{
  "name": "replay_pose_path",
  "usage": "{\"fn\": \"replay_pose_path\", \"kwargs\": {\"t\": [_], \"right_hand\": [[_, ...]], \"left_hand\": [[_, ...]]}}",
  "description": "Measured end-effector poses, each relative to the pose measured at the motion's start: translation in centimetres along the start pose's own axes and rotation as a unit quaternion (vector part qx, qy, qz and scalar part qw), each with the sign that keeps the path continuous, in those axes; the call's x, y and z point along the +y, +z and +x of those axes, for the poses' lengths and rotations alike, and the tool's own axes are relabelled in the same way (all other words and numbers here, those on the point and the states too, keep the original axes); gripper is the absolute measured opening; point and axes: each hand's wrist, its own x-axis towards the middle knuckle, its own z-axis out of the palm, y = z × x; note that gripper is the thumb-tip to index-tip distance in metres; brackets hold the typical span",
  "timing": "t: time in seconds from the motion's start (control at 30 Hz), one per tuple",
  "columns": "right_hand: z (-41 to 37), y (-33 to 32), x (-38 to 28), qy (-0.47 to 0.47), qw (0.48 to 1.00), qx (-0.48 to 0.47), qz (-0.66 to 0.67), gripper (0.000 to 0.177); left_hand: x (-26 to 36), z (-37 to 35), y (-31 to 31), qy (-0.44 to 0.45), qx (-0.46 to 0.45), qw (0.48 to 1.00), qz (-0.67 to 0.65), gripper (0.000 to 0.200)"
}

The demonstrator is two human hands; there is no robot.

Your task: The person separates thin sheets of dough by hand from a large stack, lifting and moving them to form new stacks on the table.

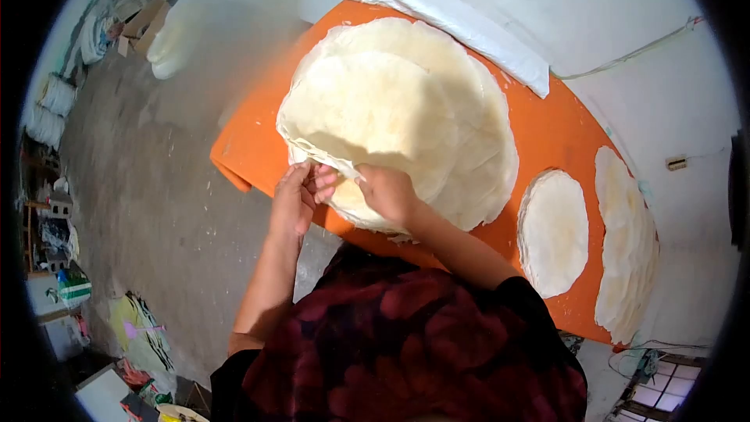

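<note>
The top round sheet (375,109) lies on a big pile of sheets (488,164), just in front of my hands. Its near edge is lifted up a bit. The pile sits on the orange tabletop (555,125). To the right of my hands are a smaller round pile (553,230) and one more pile (625,242) past it. A white folded cloth (453,19) lies far beyond. My left hand (293,203) and right hand (388,191) are close together, with fingers pinching the sheet's near edge.

A small home workshop: bare concrete floor (164,187), orange table (555,129) stacked with round sheets (406,109).
</note>
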Motion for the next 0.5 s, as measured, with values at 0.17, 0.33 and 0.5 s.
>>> {"fn": "replay_pose_path", "kwargs": {"t": [0.17, 0.33, 0.5], "right_hand": [[6.5, -10.8, 3.6, -0.032, 0.996, 0.07, 0.051, 0.026], [6.1, -23.9, -2.6, -0.036, 0.956, 0.256, -0.141, 0.016], [4.9, -19.7, -1.1, -0.167, 0.883, 0.334, -0.284, 0.007]], "left_hand": [[-1.8, 0.5, -0.4, -0.054, -0.032, 0.998, 0.032, 0.02], [-2.5, 0.5, 0.7, -0.083, -0.037, 0.996, 0.001, 0.016], [-3.1, 1.6, 0.8, -0.089, -0.051, 0.995, 0.021, 0.021]]}}
